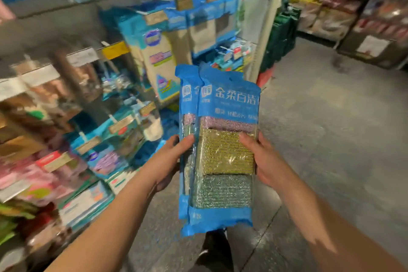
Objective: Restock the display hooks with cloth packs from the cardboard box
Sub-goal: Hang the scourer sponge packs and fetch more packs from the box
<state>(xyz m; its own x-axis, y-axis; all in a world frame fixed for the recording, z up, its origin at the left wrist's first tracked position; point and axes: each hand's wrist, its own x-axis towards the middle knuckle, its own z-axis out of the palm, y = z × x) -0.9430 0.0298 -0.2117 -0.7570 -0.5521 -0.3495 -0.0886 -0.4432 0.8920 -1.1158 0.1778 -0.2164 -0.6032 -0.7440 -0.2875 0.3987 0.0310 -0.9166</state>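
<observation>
Shop aisle with a grey concrete floor (320, 117) sets the scene, a blurred rack of hanging goods running down the left side and more stocked shelving at the far right.

Both hands hold a small stack of cloth packs (220, 146) upright over the floor, in the middle of the view. The left hand (167, 161) grips the stack's left edge, thumb lying across the front of the rear pack and the fingers curled out of sight behind. The right hand (262, 159) grips the right edge, thumb pressed on the gold cloth showing through the clear film, its fingers likewise behind. At least two packs are in the stack, the front one overlapping another that peeks out at its left side; whether more lie behind them cannot be told. Each has a blue header with a hang hole near its top edge.

Beyond the hands, the display hooks (154, 51) on the rack to the left carry blue-topped packs and other goods, with price tags at the hook ends, all too smeared to count. A dark shoe (212, 252) shows on the floor below the stack.

As a judgement, the task stands mid-way through one round: packs are out of the cardboard box, which is not in view, and none of those in hand is on a hook yet. Lining up the hang holes and sliding the packs onto a matching hook is what remains.
</observation>
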